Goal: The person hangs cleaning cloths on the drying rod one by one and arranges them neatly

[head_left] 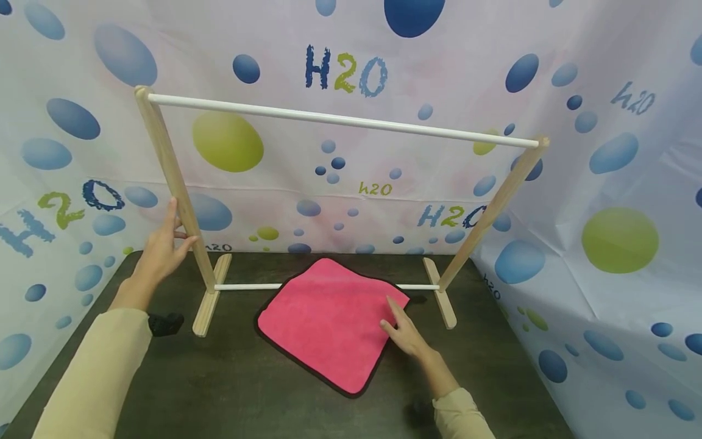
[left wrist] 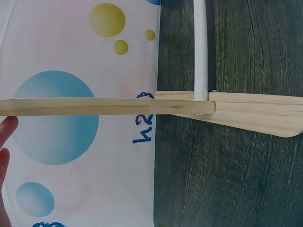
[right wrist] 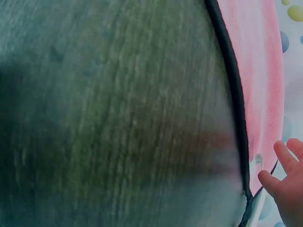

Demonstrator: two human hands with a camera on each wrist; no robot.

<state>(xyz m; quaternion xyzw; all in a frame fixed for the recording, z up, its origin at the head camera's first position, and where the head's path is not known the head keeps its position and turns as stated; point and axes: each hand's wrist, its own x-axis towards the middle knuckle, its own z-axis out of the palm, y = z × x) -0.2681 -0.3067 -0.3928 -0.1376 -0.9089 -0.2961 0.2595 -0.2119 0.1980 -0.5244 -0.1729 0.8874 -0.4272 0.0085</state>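
My left hand touches the left wooden post of a rack, with its index finger pointing up along it. In the left wrist view, the fingertips meet one edge of the post, and nothing shows of a finger on its other side. A pink cloth with black edging lies spread on the table, its far part covering the middle of the rack's lower white bar. Over the cloth's right corner is my right hand, fingers apart and holding nothing; whether it touches the cloth is unclear.
The rack's upper white bar spans the two posts, with the right post leaning outward in view. Wooden feet stand on the dark table. A patterned curtain hangs behind and along both sides.
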